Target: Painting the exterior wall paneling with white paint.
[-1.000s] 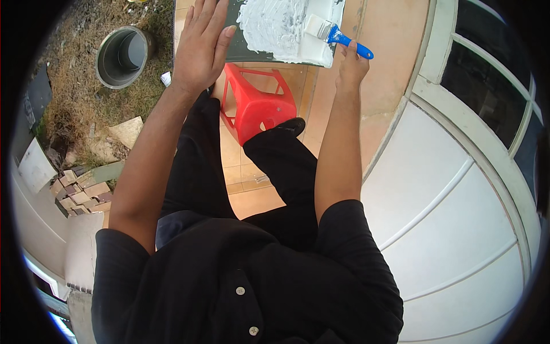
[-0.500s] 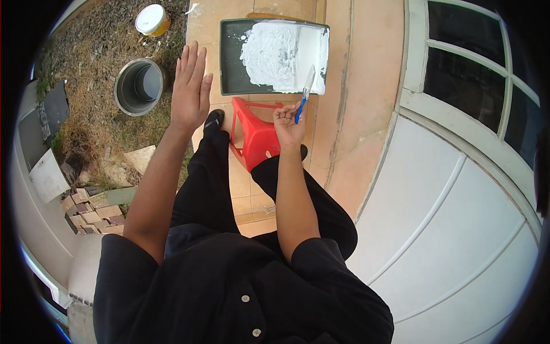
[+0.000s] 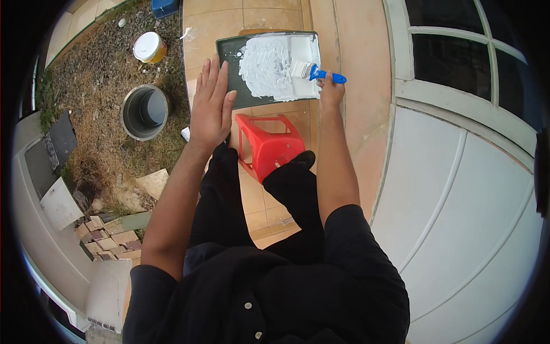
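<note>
My right hand (image 3: pixel 331 93) grips a paintbrush (image 3: pixel 326 75) by its blue handle. The bristles, coated white, point left over the paint tray, at the edge of the white paint (image 3: pixel 266 66); whether they touch it I cannot tell. The dark tray (image 3: pixel 229 53) holds thick, streaky paint in its middle and a smoother white area on its right side. My left hand (image 3: pixel 212 109) is open and flat, fingers stretched out, at the tray's left edge. It holds nothing. Below the tray stands a red plastic stool (image 3: pixel 269 143), partly covered by my right leg.
A grey bucket (image 3: pixel 129 123) with liquid and a white-lidded tub (image 3: pixel 150 47) stand on dry grass and gravel at left. Broken tiles (image 3: pixel 109 238) lie lower left. A white panelled wall (image 3: pixel 424 189) with dark window panes runs along the right. Orange tiles (image 3: pixel 212 23) pave the floor.
My right hand has moved up and right, and the brush has turned from upright to lying sideways over the tray. My left hand has shifted right, close to the tray. The view has shifted slightly.
</note>
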Tool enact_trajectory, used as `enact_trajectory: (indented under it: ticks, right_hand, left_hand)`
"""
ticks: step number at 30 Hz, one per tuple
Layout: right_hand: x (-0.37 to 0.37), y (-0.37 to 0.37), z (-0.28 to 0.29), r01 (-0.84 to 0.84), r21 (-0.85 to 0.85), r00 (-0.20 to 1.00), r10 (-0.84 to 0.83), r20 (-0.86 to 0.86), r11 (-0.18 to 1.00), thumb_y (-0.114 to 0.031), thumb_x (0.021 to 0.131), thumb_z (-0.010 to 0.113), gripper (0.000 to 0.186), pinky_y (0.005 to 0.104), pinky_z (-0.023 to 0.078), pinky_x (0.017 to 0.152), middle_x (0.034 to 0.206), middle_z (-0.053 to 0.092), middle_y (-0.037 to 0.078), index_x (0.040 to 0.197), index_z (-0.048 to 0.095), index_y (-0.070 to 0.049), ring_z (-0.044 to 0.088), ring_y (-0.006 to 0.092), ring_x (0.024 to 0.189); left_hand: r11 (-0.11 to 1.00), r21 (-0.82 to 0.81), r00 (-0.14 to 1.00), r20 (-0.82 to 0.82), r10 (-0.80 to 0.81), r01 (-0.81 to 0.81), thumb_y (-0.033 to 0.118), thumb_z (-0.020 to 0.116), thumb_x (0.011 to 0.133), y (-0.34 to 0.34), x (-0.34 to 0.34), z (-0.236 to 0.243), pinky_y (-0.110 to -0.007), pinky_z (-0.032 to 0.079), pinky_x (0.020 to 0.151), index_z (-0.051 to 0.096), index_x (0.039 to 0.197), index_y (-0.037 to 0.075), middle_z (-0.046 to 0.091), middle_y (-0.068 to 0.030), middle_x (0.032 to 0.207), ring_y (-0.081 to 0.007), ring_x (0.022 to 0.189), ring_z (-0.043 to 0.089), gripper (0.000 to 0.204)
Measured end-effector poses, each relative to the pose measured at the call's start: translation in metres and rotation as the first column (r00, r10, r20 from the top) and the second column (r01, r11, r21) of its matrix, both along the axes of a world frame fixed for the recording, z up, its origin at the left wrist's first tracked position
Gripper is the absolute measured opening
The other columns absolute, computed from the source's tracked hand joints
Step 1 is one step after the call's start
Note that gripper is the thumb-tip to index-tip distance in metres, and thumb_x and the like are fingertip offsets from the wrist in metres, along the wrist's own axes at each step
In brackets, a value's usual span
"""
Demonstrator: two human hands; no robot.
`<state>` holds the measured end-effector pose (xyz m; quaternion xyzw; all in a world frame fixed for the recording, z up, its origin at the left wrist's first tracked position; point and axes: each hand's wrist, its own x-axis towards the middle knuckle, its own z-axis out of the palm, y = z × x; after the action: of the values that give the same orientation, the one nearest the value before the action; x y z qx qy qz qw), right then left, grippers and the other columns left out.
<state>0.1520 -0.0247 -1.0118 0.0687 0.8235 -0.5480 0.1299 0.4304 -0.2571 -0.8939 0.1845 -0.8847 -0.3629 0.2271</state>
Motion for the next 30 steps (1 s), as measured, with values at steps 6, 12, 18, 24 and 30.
enact_trajectory:
  ticks: [6,12,18,24,30]
  right_hand:
    - [-0.023,-0.022,-0.031,-0.205,0.256,0.954,0.252,-0.166,0.945,-0.022,0.100,0.069,0.020,0.0343,0.054,0.070,0.091,0.075,0.008,0.105,0.071,-0.003,0.071,0.0186,0.079]
    - [-0.030,-0.017,-0.042,-0.273,0.340,0.901,0.363,-0.238,0.900,-0.022,0.097,0.071,0.019,0.0370,0.055,0.081,0.094,0.076,0.011,0.107,0.073,-0.006,0.072,0.0211,0.085]
    - [-0.031,0.018,0.003,-0.159,0.068,0.977,0.167,-0.135,0.985,-0.025,0.104,0.066,0.023,0.0295,0.051,0.069,0.097,0.074,0.006,0.115,0.066,-0.005,0.066,0.0128,0.078]
    - [0.022,0.053,0.011,0.192,-0.302,0.951,-0.101,0.291,0.934,-0.042,0.106,0.058,0.040,0.0340,0.049,0.078,0.106,0.074,0.002,0.126,0.062,-0.008,0.065,0.0129,0.083]
    - [0.056,0.070,-0.026,0.637,-0.679,0.740,-0.042,0.671,0.365,-0.043,0.105,0.059,0.039,0.0417,0.050,0.083,0.111,0.073,0.001,0.121,0.064,-0.008,0.066,0.0201,0.085]
  left_hand:
    - [0.997,0.060,0.999,-0.021,-0.042,0.043,0.024,0.046,0.108,0.021,0.001,-0.026,-0.053,0.021,0.125,0.037,0.158,0.001,0.028,-0.0226,0.167,-0.0427,0.155,0.023,0.055]
    - [0.995,0.102,0.998,0.055,-0.029,0.024,0.024,0.046,0.108,0.038,0.020,-0.039,-0.053,0.021,0.125,0.035,0.158,0.002,0.026,-0.0218,0.168,-0.0409,0.156,0.021,0.056]
    - [0.991,0.131,0.995,0.093,-0.026,0.014,0.015,0.044,0.105,0.034,0.038,-0.036,-0.052,0.017,0.126,0.034,0.158,-0.001,0.026,-0.0250,0.167,-0.0440,0.156,0.020,0.056]
    - [0.995,0.083,0.994,0.096,0.047,-0.055,0.021,0.043,0.108,0.015,0.040,-0.025,-0.052,0.018,0.126,0.034,0.158,0.000,0.025,-0.0234,0.168,-0.0418,0.157,0.020,0.056]
    - [0.997,0.069,0.997,0.066,0.030,-0.034,0.020,0.042,0.108,0.006,0.031,-0.023,-0.051,0.017,0.126,0.033,0.159,-0.002,0.027,-0.0238,0.167,-0.0410,0.157,0.021,0.056]
